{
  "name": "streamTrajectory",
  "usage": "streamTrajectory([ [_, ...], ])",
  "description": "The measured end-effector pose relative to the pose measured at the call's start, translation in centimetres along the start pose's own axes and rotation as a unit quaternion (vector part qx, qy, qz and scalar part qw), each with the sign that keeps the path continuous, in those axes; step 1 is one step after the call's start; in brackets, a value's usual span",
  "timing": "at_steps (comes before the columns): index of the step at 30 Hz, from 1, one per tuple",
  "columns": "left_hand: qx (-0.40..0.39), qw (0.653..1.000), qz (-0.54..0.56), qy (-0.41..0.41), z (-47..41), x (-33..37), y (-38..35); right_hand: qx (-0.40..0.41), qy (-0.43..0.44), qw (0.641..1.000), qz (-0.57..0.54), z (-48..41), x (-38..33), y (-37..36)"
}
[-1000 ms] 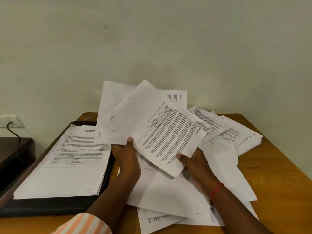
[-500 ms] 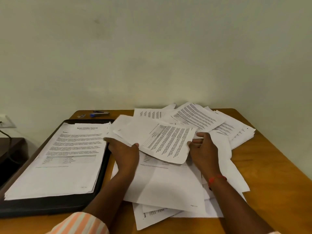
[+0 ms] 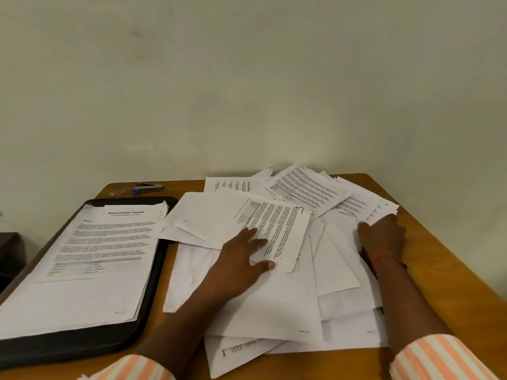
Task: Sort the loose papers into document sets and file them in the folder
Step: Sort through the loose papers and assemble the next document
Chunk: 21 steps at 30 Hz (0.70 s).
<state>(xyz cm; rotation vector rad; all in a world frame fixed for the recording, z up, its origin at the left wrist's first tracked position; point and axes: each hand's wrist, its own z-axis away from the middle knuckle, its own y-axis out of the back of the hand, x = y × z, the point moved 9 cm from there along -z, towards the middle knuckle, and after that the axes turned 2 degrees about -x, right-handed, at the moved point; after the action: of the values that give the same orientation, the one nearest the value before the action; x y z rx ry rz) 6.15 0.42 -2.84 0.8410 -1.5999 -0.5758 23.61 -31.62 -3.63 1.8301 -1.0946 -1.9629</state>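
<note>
Loose white printed papers [image 3: 274, 311] lie heaped askew from the centre of the brown wooden desk [image 3: 444, 270] to its far right corner. The flat black folder [image 3: 149, 294] lies open along the left edge and carries a squared stack.

Left hand [image 3: 241, 259]: fingers spread straight, pressing the top sheet. Right hand [image 3: 382, 237]: touching the heap's right edge; grip cannot be told.

Judgement: match headings and page footers first. Lift single sheets while pinning the rest.

Folder [image 3: 82, 349] cut at left edge; papers [image 3: 274, 305] illegible.
</note>
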Motion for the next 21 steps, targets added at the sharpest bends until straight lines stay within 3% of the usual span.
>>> streamTrajectory([
  [8,-0.019,0.999,-0.038,0.002,-0.4,-0.7,-1.1,0.005,-0.004,0.985,-0.171,-0.8,-1.0,-0.3],
  [14,-0.025,0.999,-0.032,0.021,-0.5,-1.3,-1.2,-0.023,0.011,0.987,-0.158,-0.8,-1.5,-0.6],
  [18,-0.03,0.999,-0.023,0.028,-0.4,-1.2,-1.3,0.127,0.0,0.975,-0.185,-0.8,0.0,2.5],
  [21,-0.036,0.999,-0.018,0.029,-0.2,-1.1,-1.2,0.287,0.007,0.93,-0.232,0.4,0.6,6.7],
])
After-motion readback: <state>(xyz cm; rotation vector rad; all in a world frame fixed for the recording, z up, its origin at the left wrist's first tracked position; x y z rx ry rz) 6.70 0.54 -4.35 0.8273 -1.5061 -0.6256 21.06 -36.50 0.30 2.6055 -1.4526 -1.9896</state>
